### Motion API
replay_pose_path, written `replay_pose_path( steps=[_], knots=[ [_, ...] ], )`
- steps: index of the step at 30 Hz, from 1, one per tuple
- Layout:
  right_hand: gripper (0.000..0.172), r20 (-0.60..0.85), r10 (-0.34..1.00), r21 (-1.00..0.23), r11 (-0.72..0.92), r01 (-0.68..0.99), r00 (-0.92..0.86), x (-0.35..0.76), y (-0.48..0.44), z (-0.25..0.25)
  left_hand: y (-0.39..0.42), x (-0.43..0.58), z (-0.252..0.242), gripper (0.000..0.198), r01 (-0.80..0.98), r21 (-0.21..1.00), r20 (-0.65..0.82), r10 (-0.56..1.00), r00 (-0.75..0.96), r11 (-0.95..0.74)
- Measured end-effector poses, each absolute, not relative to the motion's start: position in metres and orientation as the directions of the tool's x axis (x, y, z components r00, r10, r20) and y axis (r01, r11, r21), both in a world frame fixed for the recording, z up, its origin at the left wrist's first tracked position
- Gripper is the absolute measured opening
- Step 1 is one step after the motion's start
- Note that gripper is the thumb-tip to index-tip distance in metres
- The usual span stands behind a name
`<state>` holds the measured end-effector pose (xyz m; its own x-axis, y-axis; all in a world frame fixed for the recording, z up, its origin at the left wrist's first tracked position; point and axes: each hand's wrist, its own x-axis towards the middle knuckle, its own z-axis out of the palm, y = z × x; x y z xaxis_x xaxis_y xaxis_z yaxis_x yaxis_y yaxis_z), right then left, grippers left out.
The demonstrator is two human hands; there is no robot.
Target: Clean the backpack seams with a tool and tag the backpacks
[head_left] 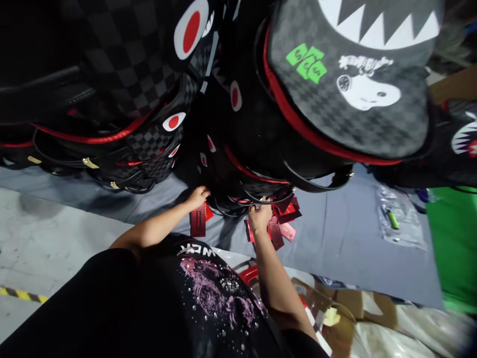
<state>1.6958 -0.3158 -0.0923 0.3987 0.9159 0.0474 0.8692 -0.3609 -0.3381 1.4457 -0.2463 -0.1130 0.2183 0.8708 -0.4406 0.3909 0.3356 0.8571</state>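
My left hand (198,197) is at the left side of the lowest backpack in the middle stack, its fingers curled in. What those fingertips hold is too small to make out. Just below that hand lie a dark red tag (198,222) and a brighter red one. My right hand (261,216) is closed at the front edge of the same black backpack (253,188), close to its strap. Its fingertips are partly hidden, so I cannot tell what they pinch. A heap of red tags (288,211) lies around the right hand on the grey cloth.
Checked backpacks with red trim (354,99) are stacked before me, and more backpacks (149,107) stand at left. To the right, a clear plastic bag (400,219) lies on the grey cloth (335,238), beside a green surface (452,238). Boxes and plastic wrapping (395,328) are below.
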Motion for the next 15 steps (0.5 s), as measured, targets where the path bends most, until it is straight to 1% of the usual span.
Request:
replay_pose_path(
  steps=[2,3,4,5,7,9,10,12,13,15],
  knots=[
    [0.06,0.141,0.847,-0.331,-0.447,0.831,0.512,1.686,-0.324,-0.086,-0.237,1.426,-0.104,0.013,0.44,0.848,-0.438,0.859,0.266,0.296],
    [0.057,0.181,0.817,-0.344,-0.469,0.814,0.547,1.676,-0.331,-0.083,-0.233,1.412,-0.098,0.014,0.471,0.841,-0.428,0.86,0.277,0.267],
    [0.051,0.196,0.81,-0.362,-0.464,0.808,0.553,1.664,-0.339,-0.081,-0.228,1.396,-0.092,0.015,0.505,0.831,-0.413,0.866,0.282,0.232],
    [0.046,0.175,0.829,-0.387,-0.437,0.812,0.53,1.648,-0.346,-0.079,-0.224,1.38,-0.086,0.016,0.542,0.818,-0.396,0.874,0.283,0.194],
    [0.04,0.03,0.92,-0.437,-0.339,0.833,0.39,1.613,-0.354,-0.08,-0.215,1.353,-0.076,0.018,0.621,0.776,-0.362,0.885,0.292,0.112],
    [0.043,-0.154,0.969,-0.465,-0.244,0.851,0.194,1.577,-0.349,-0.083,-0.208,1.34,-0.07,0.019,0.685,0.728,-0.346,0.877,0.334,0.026],
    [0.047,-0.225,0.964,-0.462,-0.233,0.856,0.141,1.562,-0.342,-0.085,-0.206,1.34,-0.069,0.019,0.707,0.707,-0.346,0.864,0.366,-0.017],
    [0.054,-0.316,0.939,-0.441,-0.273,0.855,0.137,1.542,-0.324,-0.089,-0.203,1.348,-0.069,0.021,0.733,0.673,-0.355,0.827,0.436,-0.097],
    [0.053,-0.336,0.928,-0.437,-0.303,0.847,0.158,1.537,-0.316,-0.09,-0.203,1.354,-0.071,0.021,0.741,0.659,-0.362,0.808,0.465,-0.131],
    [0.048,-0.339,0.92,-0.455,-0.342,0.822,0.195,1.536,-0.305,-0.091,-0.203,1.367,-0.075,0.023,0.753,0.631,-0.375,0.776,0.507,-0.187]
  ],
)
